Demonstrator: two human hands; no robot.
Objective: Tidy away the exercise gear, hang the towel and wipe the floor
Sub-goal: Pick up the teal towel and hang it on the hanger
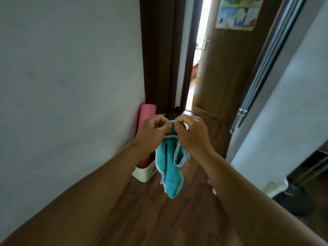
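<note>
Fingers (174, 123) of both hands are closed on the small loop at the top of the turquoise towel (168, 167), left hand (150, 134) and right hand (192, 135) almost touching. It hangs above the wooden floor (159, 219), near the pink rolled mat (146, 130). If the pinch loosens, I think the towel may drop.

Both hands are raised in front of the body, the left hand (150, 134) and the right hand (192, 134) pinching the top edge of a turquoise towel (168, 167) between them — it hangs down bunched, pale trim showing. Behind, a rolled pink mat (146, 125) stands upright in a white bin (143, 173) against the wall (71, 77). The wooden door (227, 68) stands ajar over the wood floor (159, 213).
</note>
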